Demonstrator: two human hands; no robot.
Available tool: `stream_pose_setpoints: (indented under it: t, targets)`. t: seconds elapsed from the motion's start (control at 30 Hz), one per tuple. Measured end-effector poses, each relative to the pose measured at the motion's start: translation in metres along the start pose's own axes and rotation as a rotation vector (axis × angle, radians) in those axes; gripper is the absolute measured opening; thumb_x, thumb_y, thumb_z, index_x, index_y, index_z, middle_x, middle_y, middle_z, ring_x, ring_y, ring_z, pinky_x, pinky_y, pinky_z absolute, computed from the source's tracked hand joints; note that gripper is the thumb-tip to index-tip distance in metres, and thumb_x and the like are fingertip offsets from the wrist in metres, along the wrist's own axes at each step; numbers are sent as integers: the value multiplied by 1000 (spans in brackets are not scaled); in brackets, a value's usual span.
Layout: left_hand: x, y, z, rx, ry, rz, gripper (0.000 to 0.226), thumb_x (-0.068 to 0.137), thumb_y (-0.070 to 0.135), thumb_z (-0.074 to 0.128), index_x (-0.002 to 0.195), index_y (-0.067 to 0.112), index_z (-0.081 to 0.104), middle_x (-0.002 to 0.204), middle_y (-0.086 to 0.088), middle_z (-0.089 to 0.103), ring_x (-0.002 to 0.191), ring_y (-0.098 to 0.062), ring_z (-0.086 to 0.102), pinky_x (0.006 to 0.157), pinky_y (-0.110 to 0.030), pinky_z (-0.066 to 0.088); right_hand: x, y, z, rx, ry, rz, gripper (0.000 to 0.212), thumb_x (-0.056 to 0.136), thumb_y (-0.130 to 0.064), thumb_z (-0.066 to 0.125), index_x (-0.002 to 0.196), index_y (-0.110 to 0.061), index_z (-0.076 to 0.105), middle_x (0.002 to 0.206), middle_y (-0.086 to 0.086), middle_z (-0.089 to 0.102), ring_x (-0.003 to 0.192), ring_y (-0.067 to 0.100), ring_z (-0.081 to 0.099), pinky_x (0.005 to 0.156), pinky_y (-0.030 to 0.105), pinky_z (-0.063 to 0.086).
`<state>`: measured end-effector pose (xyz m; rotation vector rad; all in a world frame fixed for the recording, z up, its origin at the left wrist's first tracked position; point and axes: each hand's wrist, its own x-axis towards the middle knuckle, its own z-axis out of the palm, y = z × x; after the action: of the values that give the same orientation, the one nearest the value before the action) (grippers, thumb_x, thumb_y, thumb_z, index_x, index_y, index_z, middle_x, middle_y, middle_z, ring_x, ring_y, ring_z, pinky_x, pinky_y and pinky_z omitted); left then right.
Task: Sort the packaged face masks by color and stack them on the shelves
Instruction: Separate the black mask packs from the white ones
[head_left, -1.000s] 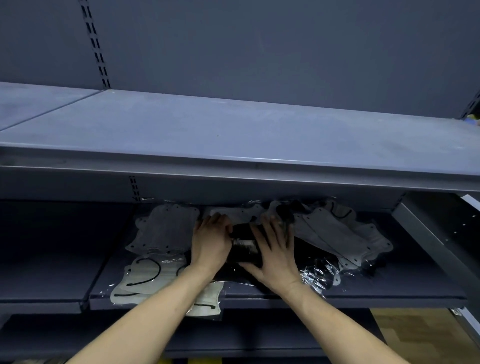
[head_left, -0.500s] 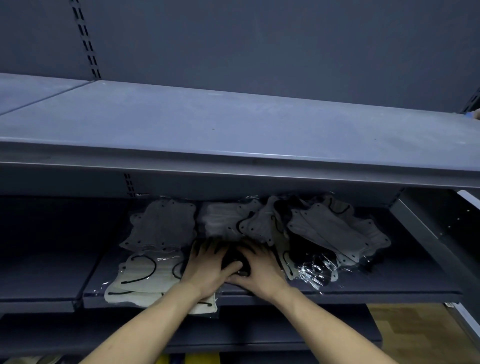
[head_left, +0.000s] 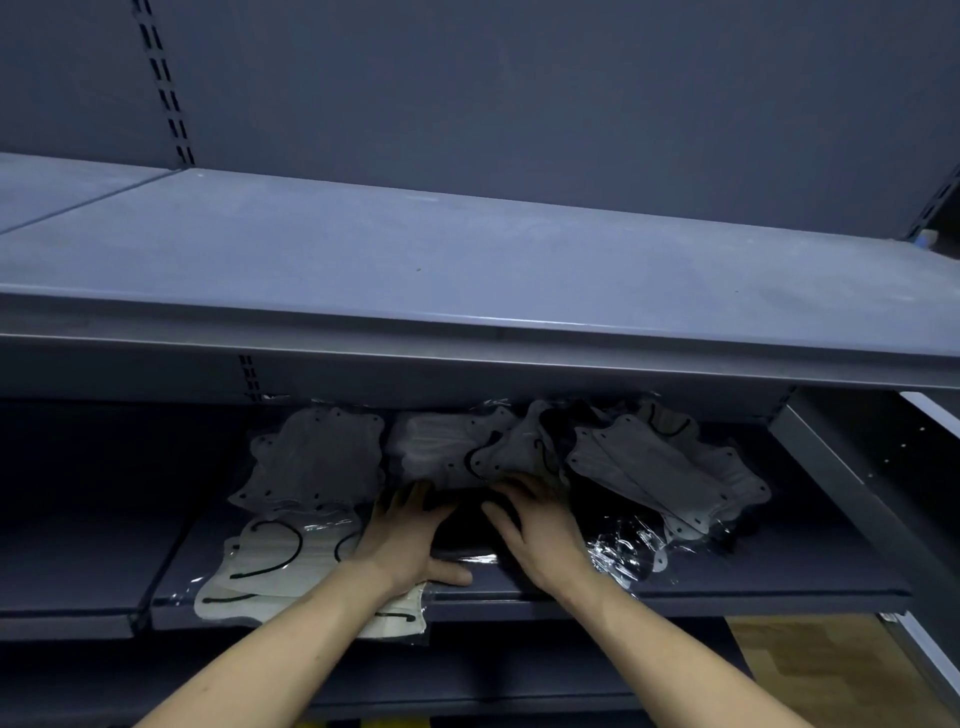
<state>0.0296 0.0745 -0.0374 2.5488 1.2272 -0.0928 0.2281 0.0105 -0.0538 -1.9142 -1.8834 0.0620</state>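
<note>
head | black mask pkg (head_left: 462, 525) btwn both hands – L (head_left: 402, 540) & R (head_left: 540, 535) grip flat, fingers straight, pressing

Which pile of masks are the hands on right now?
The black pile at the shelf front, between the left hand and right hand. The grey stack and cream stack lie untouched to its left.

Single head view, down and forward, near lower shelf (head_left: 727, 587)

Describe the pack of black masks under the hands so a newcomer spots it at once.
Find the lower shelf under the bare upper shelf. At its front centre, the black mask pack lies between the left hand and right hand. Its neighbours are grey or cream; it alone is black.
</note>
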Motion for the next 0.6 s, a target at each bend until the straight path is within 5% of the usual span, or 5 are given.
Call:
stream_pose_setpoints:
  t: [0.1,0.23,0.4,0.47,0.6]
  targets:
    - [2,-1,9,-6,-17,-23,90,77,83,46,153,45,17,163,-5,11,149,-30,7,122,-49,2,15,-11,4,-78,-45,40,66,93,-55,17,125,-25,66,145,-2,51,137,25,41,111,30,22]
    - [2,-8,25,-24,26,-6,110,61,93,-15,155,44,12,165,-4,4,152,-25,-3,121,-48,-8,24,-21,16,-149,-217,92,75,90,-54,8,142,-23,52,159,3,33,149,29,21,120,39,18]
    - [1,-4,31,22,71,-32,58,101,60,20,156,42,11,166,-3,-4,152,-24,-10,120,-47,-14,28,-29,33,-209,-217,297,62,90,-47,39,128,-5,65,140,18,57,129,41,53,103,56,46]
    - [2,-5,33,27,68,-38,58,101,60,22,156,42,12,166,-3,-6,152,-24,-11,120,-49,-14,30,-33,30,-223,-148,330,63,95,-43,51,140,0,52,150,21,44,140,42,39,113,56,33]
    - [4,-5,35,51,73,-44,60,100,62,22,156,41,12,166,-3,-6,152,-24,-10,120,-51,-12,36,-26,27,-247,-109,347,69,100,-45,42,158,-13,22,166,17,4,153,37,-1,121,50,-1]
